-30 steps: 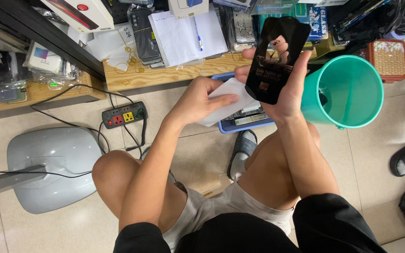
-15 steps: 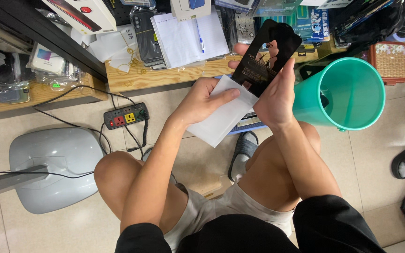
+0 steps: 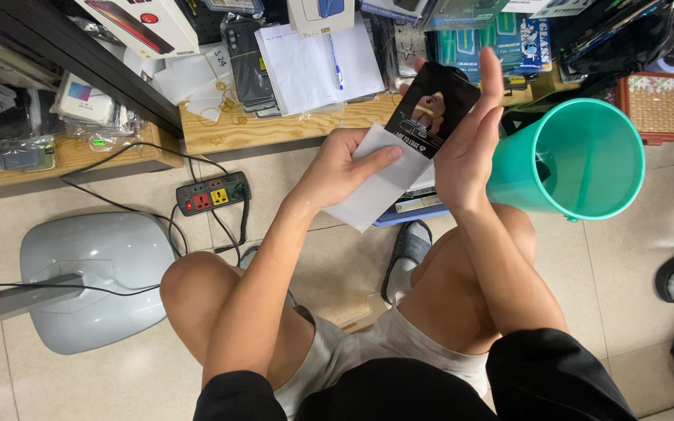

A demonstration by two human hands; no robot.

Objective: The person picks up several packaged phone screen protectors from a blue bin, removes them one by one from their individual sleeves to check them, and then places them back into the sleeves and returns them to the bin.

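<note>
Black card (image 3: 433, 109): flat, dark and glossy, held above the knees, tilted, between both hands; its lower edge overlaps the white sheet.
White sheet (image 3: 374, 183): plain paper piece, under and to the left of the black card, over the blue tray edge.
Left hand (image 3: 338, 168): fingers closed on the white sheet, thumb on top of it, touching the card's lower corner.
Right hand (image 3: 468, 144): fingers straight and spread open, palm pressed flat against the right side of the black card.
Green bucket (image 3: 587, 160): lying tilted, mouth toward the camera, just beside the right wrist and touching the right knee.
Blue tray (image 3: 411, 214): on the floor under the hands, mostly hidden by the sheet.
Power strip (image 3: 214, 193): on the tiles left of the left forearm, cables running off it.
Grey stand base (image 3: 95, 277): on the floor beside the left knee.
Notebook (image 3: 317, 66): with a pen, on the low wooden shelf (image 3: 274, 129) behind the hands, among packaged goods.
Sandal (image 3: 407, 257): between the knees.
</note>
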